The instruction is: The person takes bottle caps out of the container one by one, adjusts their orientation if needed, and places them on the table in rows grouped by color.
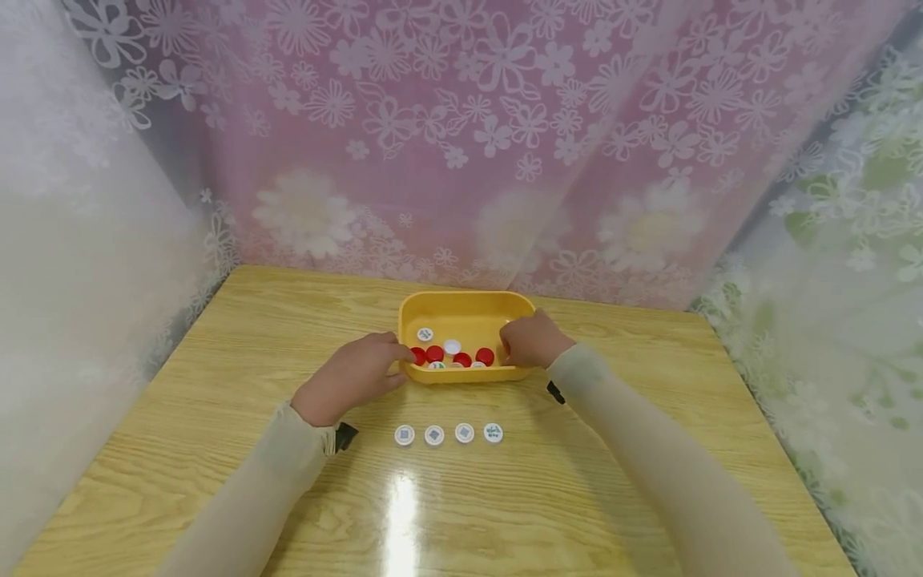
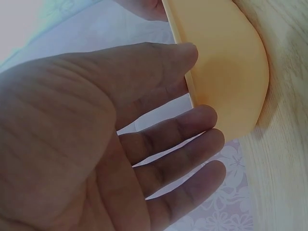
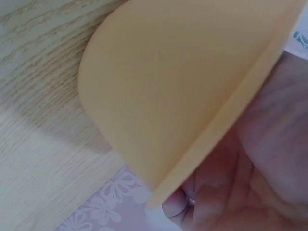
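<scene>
In the head view, a yellow bin (image 1: 461, 308) stands on a wooden table (image 1: 620, 473), near the edge where a pink floral cloth (image 1: 404, 120) hangs. Several red discs (image 1: 485, 356) lie along the near side of the bin, with a plain white disc (image 1: 452, 346) among them and a patterned disc (image 1: 425, 334) farther back to the left. On the table in front of the bin, four white discs (image 1: 434, 435) sit in a row, patterned sides up and slightly apart; the rightmost bears a different design from the other three. The person's left hand (image 1: 352, 375) is at the bin's left end, and the right hand (image 1: 536, 340) reaches over the right end, its fingers bent down inside. Both arms wear cream sleeves (image 1: 277, 469).

In the left wrist view, the left thumb lies against the bin's outer wall while the index finger passes behind the rim, pinching it between them; the other three fingers extend, slightly spread.

In the right wrist view, the bin's wall covers most of the right hand. The visible fingers are curled behind the rim, and whether they hold anything cannot be told.
</scene>
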Demonstrator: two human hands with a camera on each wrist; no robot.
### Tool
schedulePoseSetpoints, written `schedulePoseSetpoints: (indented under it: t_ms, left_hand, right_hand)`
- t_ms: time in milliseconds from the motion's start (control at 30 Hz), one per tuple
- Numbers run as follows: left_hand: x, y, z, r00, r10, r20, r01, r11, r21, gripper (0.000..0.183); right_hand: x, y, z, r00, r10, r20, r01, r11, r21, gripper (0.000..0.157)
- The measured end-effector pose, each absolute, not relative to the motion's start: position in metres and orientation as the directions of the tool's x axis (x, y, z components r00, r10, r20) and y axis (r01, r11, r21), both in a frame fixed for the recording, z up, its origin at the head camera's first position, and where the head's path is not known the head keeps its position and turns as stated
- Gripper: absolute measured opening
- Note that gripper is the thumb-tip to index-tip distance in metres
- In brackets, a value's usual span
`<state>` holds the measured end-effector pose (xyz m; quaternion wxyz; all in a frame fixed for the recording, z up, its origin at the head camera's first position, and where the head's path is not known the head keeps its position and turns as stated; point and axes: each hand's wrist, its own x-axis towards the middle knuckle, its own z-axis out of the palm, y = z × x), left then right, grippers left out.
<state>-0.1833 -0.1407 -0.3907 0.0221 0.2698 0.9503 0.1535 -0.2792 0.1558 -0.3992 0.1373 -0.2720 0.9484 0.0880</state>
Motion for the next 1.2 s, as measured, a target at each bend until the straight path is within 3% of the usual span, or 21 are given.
schedulePoseSetpoints:
  t_ms: [200, 333, 533, 667, 767, 900, 1067, 1200]
  left_hand:
    - [-0.183, -0.139, -0.391, -0.864, 0.504, 0.012, 0.481, 0.816, 0.321, 0.028]
    - [-0.182, -0.141, -0.393, -0.861, 0.508, 0.027, 0.489, 0.813, 0.316, 0.027]
    - [-0.183, -0.141, -0.395, -0.867, 0.498, 0.025, 0.48, 0.82, 0.312, 0.026]
    - [-0.184, -0.14, -0.395, -0.864, 0.503, 0.036, 0.488, 0.818, 0.303, 0.026]
    - [-0.184, -0.14, -0.395, -0.856, 0.514, 0.052, 0.504, 0.81, 0.301, 0.024]
    - [-0.184, -0.138, -0.393, -0.847, 0.528, 0.061, 0.519, 0.797, 0.308, 0.023]
    - [-0.185, -0.137, -0.392, -0.85, 0.525, 0.052, 0.513, 0.799, 0.314, 0.024]
    - [-0.184, -0.14, -0.392, -0.851, 0.523, 0.047, 0.51, 0.802, 0.312, 0.025]
  right_hand:
    - [-0.282, 0.159, -0.401, -0.817, -0.49, -0.303, -0.534, 0.842, 0.078, 0.015]
    - [-0.282, 0.159, -0.4, -0.849, -0.464, -0.254, -0.473, 0.881, -0.029, 0.009]
    - [-0.259, 0.162, -0.383, -0.876, -0.482, -0.019, -0.45, 0.829, -0.333, 0.029]
    - [-0.226, 0.17, -0.372, -0.851, -0.487, 0.194, -0.52, 0.74, -0.425, 0.03]
    - [-0.202, 0.176, -0.373, -0.816, -0.472, 0.335, -0.577, 0.706, -0.411, 0.03]
    - [-0.18, 0.18, -0.38, -0.744, -0.517, 0.423, -0.657, 0.68, -0.326, 0.03]
    - [-0.171, 0.178, -0.378, -0.682, -0.595, 0.424, -0.71, 0.676, -0.194, 0.03]
    - [-0.167, 0.178, -0.375, -0.692, -0.627, 0.359, -0.702, 0.701, -0.128, 0.027]
